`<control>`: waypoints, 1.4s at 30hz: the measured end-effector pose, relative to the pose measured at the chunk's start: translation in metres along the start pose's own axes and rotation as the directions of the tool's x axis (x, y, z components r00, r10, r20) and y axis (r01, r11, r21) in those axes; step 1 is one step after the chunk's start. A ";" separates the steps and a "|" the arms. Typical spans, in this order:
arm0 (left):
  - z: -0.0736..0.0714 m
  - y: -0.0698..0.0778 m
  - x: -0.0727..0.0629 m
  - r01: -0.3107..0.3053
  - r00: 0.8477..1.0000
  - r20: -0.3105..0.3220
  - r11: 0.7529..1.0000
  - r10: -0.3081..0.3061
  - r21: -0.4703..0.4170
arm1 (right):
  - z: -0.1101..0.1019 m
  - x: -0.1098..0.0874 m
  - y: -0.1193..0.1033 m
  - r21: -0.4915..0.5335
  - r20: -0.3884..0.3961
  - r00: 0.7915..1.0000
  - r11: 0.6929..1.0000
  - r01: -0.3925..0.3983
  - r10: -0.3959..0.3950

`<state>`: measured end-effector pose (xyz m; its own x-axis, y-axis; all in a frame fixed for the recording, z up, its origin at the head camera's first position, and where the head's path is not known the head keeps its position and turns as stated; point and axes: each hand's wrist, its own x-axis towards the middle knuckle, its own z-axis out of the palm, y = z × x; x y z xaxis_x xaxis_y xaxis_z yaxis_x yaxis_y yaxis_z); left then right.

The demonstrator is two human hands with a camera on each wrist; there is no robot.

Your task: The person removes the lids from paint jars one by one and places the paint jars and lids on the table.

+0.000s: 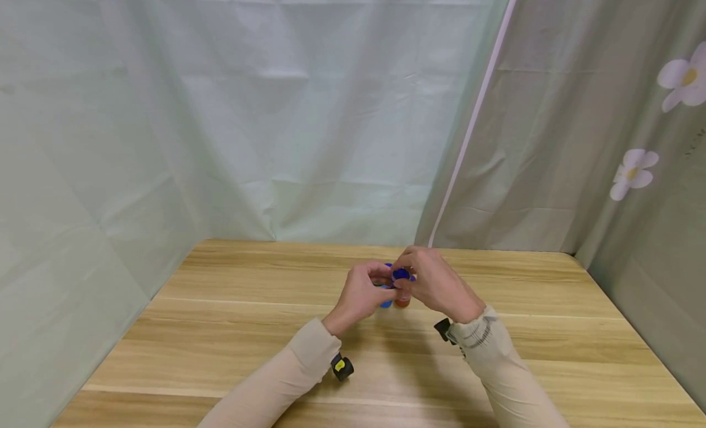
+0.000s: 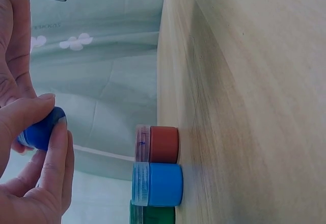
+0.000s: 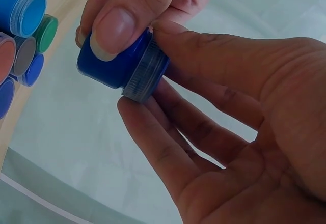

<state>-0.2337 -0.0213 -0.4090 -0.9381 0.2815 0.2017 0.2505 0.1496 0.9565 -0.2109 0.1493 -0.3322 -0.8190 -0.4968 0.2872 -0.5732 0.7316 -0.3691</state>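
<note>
Just below and right of the middle of the head view, two bare hands meet over one small dark blue jar (image 3: 104, 71), held up off the table. The left hand (image 1: 358, 296) has its fingers bent round the jar's body; in the right wrist view its thumb presses flat along the blue side. The right hand (image 1: 441, 284) pinches the clear, ridged lid (image 3: 145, 74) between thumb and fingertips, the rest of its fingers slanting loosely below. From where I stand the lid sits against the body, though whether it has been loosened I can't tell.

Beneath the hands, more jars stand close together. At the lower middle of the left wrist view a red jar (image 2: 165, 145), a bright blue jar (image 2: 165, 184) and a green jar (image 2: 159, 216) show side by side, the first two touching. At the left edge of the right wrist view I also make out a greyish jar (image 3: 25, 56), another dark blue one (image 3: 33, 70) and a purplish-blue jar (image 3: 5, 99), partly cut off.

Pale sleeves (image 1: 270, 379) enter from the bottom of the head view, over a wood-grained table (image 1: 220, 342). Behind hangs a pale green curtain (image 1: 331, 109), with white flowers (image 1: 631, 173) at the far right.
</note>
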 end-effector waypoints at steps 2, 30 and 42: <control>0.000 0.000 0.000 -0.004 1.000 0.009 1.000 0.005 -0.003 | -0.001 0.000 0.001 0.003 0.011 1.000 1.000 0.009 -0.009; -0.001 0.002 -0.001 0.009 0.999 0.035 0.999 -0.008 -0.040 | -0.007 -0.003 0.005 0.035 0.055 0.995 0.996 0.078 -0.080; 0.000 0.000 -0.003 0.016 1.000 -0.006 0.999 -0.015 0.028 | 0.002 -0.001 0.001 -0.030 -0.101 0.994 0.999 -0.040 0.037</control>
<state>-0.2308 -0.0217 -0.4097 -0.9432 0.2737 0.1881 0.2425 0.1806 0.9532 -0.2110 0.1495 -0.3340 -0.8325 -0.4199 0.3614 -0.5391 0.7644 -0.3537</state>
